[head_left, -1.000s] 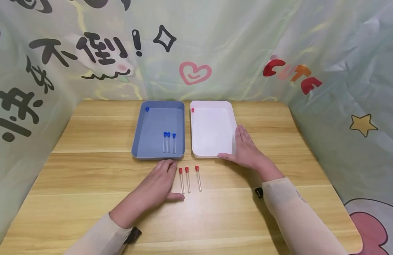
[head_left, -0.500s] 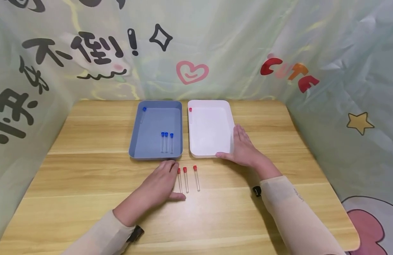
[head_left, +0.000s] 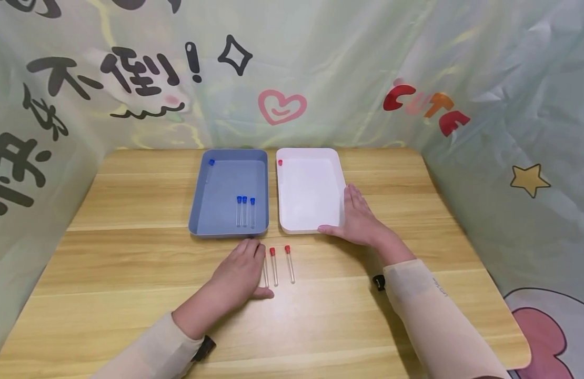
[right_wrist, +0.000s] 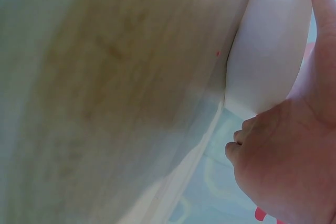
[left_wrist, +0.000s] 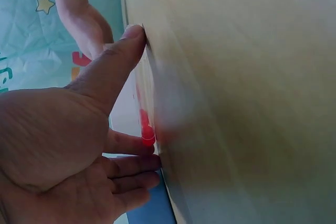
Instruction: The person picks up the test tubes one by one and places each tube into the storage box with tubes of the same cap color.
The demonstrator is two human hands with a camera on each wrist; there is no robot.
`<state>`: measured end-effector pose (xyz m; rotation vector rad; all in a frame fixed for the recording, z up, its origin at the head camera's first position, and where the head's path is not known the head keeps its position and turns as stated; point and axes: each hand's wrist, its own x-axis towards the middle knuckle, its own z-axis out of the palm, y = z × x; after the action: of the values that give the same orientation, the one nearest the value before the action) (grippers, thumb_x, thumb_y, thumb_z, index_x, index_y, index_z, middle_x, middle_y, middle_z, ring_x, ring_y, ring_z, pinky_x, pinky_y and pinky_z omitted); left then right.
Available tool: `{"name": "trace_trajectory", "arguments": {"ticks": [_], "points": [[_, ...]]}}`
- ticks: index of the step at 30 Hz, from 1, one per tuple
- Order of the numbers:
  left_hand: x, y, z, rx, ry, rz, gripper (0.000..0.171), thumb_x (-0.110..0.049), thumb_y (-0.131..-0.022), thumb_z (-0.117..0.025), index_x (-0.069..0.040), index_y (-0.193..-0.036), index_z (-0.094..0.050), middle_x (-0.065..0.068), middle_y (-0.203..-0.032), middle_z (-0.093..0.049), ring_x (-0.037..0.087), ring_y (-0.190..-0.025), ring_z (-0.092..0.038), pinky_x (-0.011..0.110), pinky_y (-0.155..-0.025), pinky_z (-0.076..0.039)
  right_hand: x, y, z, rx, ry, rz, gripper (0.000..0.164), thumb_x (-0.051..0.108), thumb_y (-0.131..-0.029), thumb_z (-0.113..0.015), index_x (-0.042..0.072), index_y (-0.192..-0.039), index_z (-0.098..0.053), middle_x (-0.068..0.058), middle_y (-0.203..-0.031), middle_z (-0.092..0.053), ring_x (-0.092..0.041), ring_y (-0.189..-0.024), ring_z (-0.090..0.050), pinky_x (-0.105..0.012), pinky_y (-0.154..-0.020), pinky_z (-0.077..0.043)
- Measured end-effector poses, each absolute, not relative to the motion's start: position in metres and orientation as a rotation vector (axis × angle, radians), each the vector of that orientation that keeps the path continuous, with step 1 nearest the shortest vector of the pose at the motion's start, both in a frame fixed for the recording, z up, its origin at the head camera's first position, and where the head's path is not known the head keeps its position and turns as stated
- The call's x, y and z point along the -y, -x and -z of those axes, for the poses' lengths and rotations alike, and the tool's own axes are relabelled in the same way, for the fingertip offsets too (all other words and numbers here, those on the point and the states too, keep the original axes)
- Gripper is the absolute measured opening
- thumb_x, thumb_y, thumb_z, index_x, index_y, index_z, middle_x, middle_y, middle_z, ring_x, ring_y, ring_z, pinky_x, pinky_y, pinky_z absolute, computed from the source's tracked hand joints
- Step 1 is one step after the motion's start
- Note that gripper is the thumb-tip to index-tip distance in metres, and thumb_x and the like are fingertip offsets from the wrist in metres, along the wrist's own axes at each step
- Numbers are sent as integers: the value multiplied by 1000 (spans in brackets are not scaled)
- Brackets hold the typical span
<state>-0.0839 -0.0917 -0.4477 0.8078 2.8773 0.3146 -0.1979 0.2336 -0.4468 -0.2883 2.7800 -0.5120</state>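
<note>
My left hand (head_left: 240, 271) rests on the table beside three clear test tubes with red caps. Its fingers are at the leftmost tube (head_left: 265, 273), partly covering the cap, and its thumb stretches out at the tube's lower end. To the right lie the middle red-capped tube (head_left: 274, 268) and the right one (head_left: 289, 266). In the left wrist view the thumb stands apart from the fingers, with a red cap (left_wrist: 148, 135) by the index finger. My right hand (head_left: 363, 218) touches the white tray (head_left: 311, 231), straight fingers along its right side and thumb at the near corner.
A blue-grey tray (head_left: 228, 233) stands left of the white one, a narrow gap between them. Inside it lie several blue-capped tubes (head_left: 244, 213). One red-capped tube (head_left: 280, 163) is at the white tray's far left corner. Printed fabric walls (head_left: 339, 68) enclose the table.
My left hand has edged right, so its fingers now partly cover the leftmost red-capped tube. My right hand stays against the white tray. The head view has shifted slightly.
</note>
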Motion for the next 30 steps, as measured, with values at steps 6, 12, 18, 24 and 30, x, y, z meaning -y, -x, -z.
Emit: {"name": "trace_trajectory", "arguments": {"ticks": [6,12,18,24,30], "points": [[91,84,448,-2868,-802,-300,102,-58,-79,-92,15,-141,-56,27,-139,-58,40,-133,-54,49,-125,-46,-234,199,448,-2772,286,508,147,84,-88,-68,-7,-168,15,-26,-180,19,-43,-171,12,-61,-140,-3],[91,86,447,-2864,-780,-288,102,-58,-78,-92,14,-141,-56,26,-139,-59,39,-132,-57,49,-124,-48,-235,200,449,-2765,286,509,149,86,-86,-68,-5,-168,17,-26,-181,18,-42,-171,12,-60,-140,-4],[92,87,444,-2839,-767,-298,103,-59,-80,-91,14,-143,-56,26,-140,-59,39,-133,-57,50,-124,-49,-235,200,448,-2758,280,519,148,83,-87,-69,-6,-168,18,-26,-180,19,-45,-170,11,-61,-140,-3],[94,88,445,-2805,-758,-307,101,-59,-84,-89,12,-146,-54,25,-146,-57,38,-138,-54,49,-126,-46,-235,201,448,-2757,283,526,148,81,-88,-70,-7,-168,17,-27,-180,18,-45,-170,11,-61,-140,-4],[97,89,443,-2788,-750,-343,100,-54,-81,-93,11,-146,-54,23,-143,-58,38,-136,-56,50,-124,-48,-235,202,449,-2757,287,532,148,80,-88,-71,-7,-168,17,-28,-180,18,-46,-170,11,-62,-140,-4]]}}
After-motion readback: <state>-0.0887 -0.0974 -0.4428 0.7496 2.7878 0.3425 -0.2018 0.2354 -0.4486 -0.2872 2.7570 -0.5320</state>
